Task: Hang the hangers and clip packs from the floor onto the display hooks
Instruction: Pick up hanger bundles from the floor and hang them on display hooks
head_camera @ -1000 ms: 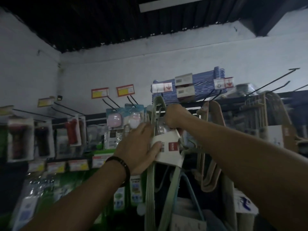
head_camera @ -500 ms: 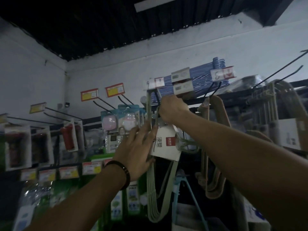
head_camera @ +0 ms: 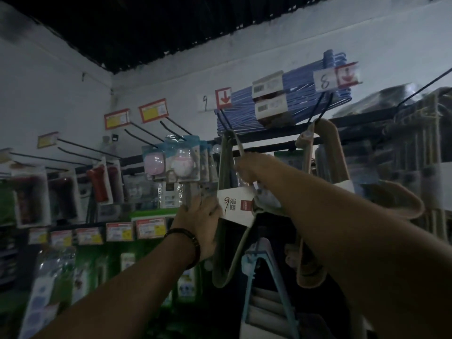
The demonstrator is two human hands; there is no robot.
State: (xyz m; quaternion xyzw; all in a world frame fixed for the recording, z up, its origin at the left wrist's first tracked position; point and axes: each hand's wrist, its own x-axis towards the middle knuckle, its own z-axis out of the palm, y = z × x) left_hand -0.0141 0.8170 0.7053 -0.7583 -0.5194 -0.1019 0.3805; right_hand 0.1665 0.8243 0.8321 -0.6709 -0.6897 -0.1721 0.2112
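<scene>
R hand grip closed on hanger pack top (under hook); L hand grip holds its label.

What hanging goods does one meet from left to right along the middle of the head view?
Red item in a clear pack → pink and white blister packs → grey-green hanger bundle with white paper band → beige hanger bundle.

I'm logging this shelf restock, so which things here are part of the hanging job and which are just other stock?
In the job:
- green hanger bundle with white paper band
- display hook above it
- left hand
- right hand

Just there:
- blue hanger stack
- beige hangers
- yellow price tags
</scene>
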